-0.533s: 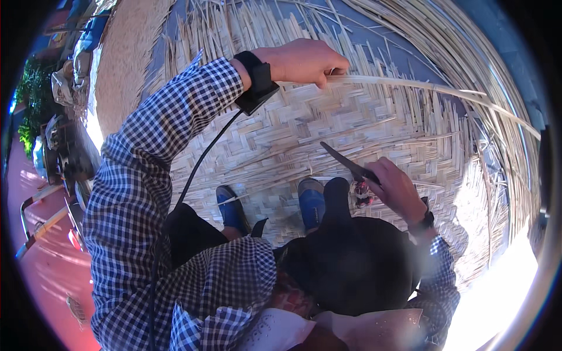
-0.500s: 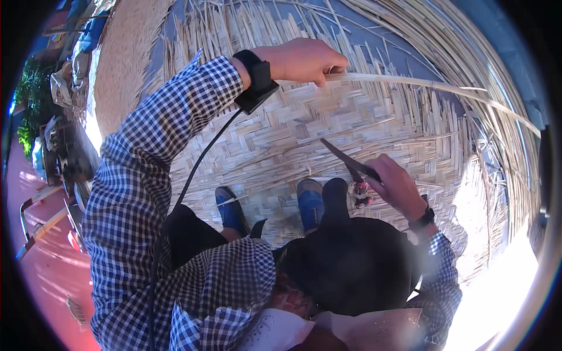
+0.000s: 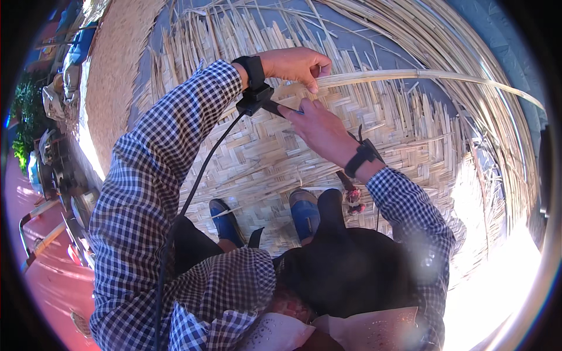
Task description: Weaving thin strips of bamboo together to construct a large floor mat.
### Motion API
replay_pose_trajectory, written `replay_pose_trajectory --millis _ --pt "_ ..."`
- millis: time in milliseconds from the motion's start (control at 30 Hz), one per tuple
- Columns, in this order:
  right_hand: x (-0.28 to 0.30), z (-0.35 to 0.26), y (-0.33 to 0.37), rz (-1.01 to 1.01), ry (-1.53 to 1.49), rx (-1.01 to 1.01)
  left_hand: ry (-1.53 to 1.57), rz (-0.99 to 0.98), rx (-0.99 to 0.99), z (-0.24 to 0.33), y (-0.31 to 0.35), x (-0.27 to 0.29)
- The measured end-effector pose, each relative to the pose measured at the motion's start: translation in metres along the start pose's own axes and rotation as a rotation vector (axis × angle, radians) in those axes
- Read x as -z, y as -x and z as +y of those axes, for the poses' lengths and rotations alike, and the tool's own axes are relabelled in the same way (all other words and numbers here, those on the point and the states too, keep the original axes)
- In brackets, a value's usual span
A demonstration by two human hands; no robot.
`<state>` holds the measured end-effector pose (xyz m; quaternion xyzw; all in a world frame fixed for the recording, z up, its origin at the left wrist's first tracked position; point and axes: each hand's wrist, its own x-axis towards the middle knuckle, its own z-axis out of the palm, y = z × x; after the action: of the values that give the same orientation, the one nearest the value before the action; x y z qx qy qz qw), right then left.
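My left hand point(image 3: 297, 64) is closed on the near end of a long pale bamboo strip point(image 3: 410, 74), which arcs off to the right rim. Just below it, my right hand point(image 3: 321, 130) grips a dark-bladed knife point(image 3: 273, 107). Part of the blade is hidden behind the black box strapped at my left wrist, and the handle is covered by my fingers. Both hands are over a partly woven bamboo mat point(image 3: 252, 155), close together but apart. Whether the blade touches the strip, I cannot tell.
My blue shoes point(image 3: 304, 215) stand on the mat. Beside the right one lies a dark tool with a red, wrapped-looking part point(image 3: 353, 199). Loose bamboo strips point(image 3: 509, 134) are heaped along the right. A black cable point(image 3: 202, 167) runs from my left wrist. Assorted items line the left.
My right hand has moved up and left with the knife, from beside my right shoe to just below my left hand. My left hand has shifted slightly left, still holding the bamboo strip.
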<state>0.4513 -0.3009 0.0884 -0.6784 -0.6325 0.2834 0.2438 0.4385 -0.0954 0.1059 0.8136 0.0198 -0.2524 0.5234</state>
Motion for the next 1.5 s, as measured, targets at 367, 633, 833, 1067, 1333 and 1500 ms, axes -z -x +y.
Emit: replay_pose_trajectory --millis 367,633,833,1067,1333,1500 --pt "-0.036 0.029 -0.009 -0.094 -0.093 -0.185 0.187 -0.123 0.091 -0.002 -0.009 0.007" --pt "-0.022 0.003 -0.010 0.088 0.054 -0.025 0.430 -0.045 0.095 -0.026 -0.014 -0.002" --pt "-0.038 0.032 -0.021 -0.052 0.044 -0.273 0.425 -0.023 -0.170 0.035 -0.026 0.005" --pt "0.002 0.035 0.019 -0.036 0.112 -0.065 0.537 0.077 -0.138 0.028 -0.047 -0.005" --pt "0.062 0.085 0.056 0.064 0.292 -0.292 0.674 0.238 -0.055 -0.012 -0.070 -0.024" --pt "0.057 0.092 0.049 0.034 0.317 -0.309 0.688 0.312 -0.054 -0.024 -0.069 -0.049"
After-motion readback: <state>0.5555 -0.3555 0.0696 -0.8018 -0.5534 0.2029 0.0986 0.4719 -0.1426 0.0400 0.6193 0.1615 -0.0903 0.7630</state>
